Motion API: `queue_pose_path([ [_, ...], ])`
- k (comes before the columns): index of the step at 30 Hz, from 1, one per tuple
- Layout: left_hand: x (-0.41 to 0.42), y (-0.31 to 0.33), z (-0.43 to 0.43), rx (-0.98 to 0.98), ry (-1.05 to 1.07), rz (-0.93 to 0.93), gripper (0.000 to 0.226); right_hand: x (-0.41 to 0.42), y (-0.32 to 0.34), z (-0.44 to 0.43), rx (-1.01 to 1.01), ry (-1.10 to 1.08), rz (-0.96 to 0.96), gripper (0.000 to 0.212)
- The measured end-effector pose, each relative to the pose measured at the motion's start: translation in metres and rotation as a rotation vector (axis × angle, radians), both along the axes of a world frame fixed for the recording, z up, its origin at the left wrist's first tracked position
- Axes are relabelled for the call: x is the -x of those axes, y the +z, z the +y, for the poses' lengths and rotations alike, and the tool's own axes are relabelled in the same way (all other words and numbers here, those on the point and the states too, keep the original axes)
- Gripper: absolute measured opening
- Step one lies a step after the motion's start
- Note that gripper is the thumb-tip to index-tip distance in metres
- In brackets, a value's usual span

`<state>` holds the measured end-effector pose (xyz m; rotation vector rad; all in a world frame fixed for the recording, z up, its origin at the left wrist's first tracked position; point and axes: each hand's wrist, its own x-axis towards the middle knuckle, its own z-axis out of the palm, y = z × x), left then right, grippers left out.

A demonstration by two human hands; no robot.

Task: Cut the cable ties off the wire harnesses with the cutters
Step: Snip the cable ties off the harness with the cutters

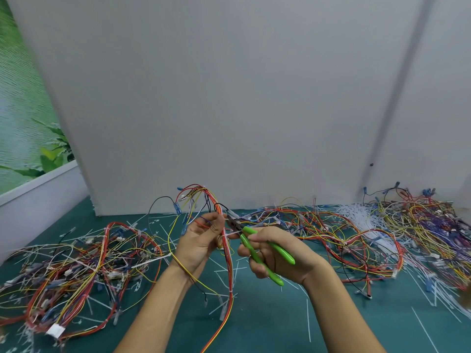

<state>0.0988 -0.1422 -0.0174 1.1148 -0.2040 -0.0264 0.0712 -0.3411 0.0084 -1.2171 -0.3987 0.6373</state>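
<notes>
Wire harness (pixel 229 266), centre frame above the counter (pixel 267 322), is clamped in the grip of the left hand (pixel 201 240). The right hand (pixel 275 256) has its grip closed on the green-handled cutters (pixel 283 253), whose tip sits beside a white cable tie (pixel 224 236); whether they touch is unclear.

A plain white panel (pixel 229 98) stands upright across the back of a work surface covered in a teal-green mat (pixel 275 335), which spreads from the panel's foot toward the camera. A grey strip (pixel 397 98) runs slantwise up the panel's right part, with a small dark spot (pixel 371 164) just beside its lower end. To the left of the panel, a mural of water and green leaves (pixel 23 110) fills the wall above a pale ledge (pixel 38 183). Soft, even light falls on the panel, leaving only a faint shadow along its foot.
</notes>
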Motion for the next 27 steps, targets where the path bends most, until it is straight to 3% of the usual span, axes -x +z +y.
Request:
queue_pose_path([
  [4, 0.000, -0.003, 0.001, -0.036, 0.022, -0.014, 0.036, 0.000, 0.000, 0.003, 0.034, -0.084, -0.026, 0.017],
  [6, -0.001, -0.005, 0.002, -0.063, 0.053, -0.007, 0.026, -0.001, -0.001, 0.003, 0.037, -0.104, -0.015, 0.032],
  [9, -0.002, -0.007, 0.001, -0.100, 0.102, 0.010, 0.023, -0.001, -0.002, 0.002, 0.049, -0.112, -0.011, 0.049],
  [16, -0.004, -0.008, 0.002, -0.171, 0.114, 0.003, 0.032, 0.003, 0.004, 0.002, 0.067, -0.077, -0.028, 0.015],
  [20, -0.005, -0.009, 0.001, -0.192, 0.116, 0.003, 0.031, 0.004, 0.004, 0.005, 0.103, -0.059, -0.045, 0.026],
  [27, -0.007, -0.010, 0.006, -0.204, 0.143, -0.002, 0.033, 0.007, 0.004, 0.011, 0.137, -0.069, -0.083, 0.022],
])
